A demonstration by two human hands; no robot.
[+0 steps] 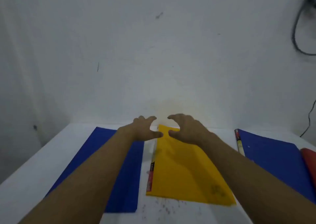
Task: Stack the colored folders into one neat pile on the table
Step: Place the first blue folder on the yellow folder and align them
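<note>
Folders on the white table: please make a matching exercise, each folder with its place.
Things:
1. flat yellow plastic folder
2. blue plastic folder without a visible spine label
3. blue plastic folder with a labelled spine
4. red plastic folder

Places:
A. far right edge of the view
B. centre, below both open hands
C. left, under the left forearm
D. right of centre, beside the red one

Pairs: 1-B, 2-C, 3-D, 4-A

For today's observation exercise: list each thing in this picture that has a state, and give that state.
Left hand: open, empty, above table.
Right hand: open, empty, over yellow folder's far end.
Yellow folder: flat, closed, unstacked.
Left blue folder: flat, alone.
Right blue folder: flat, red folder overlapping its right edge.
</note>
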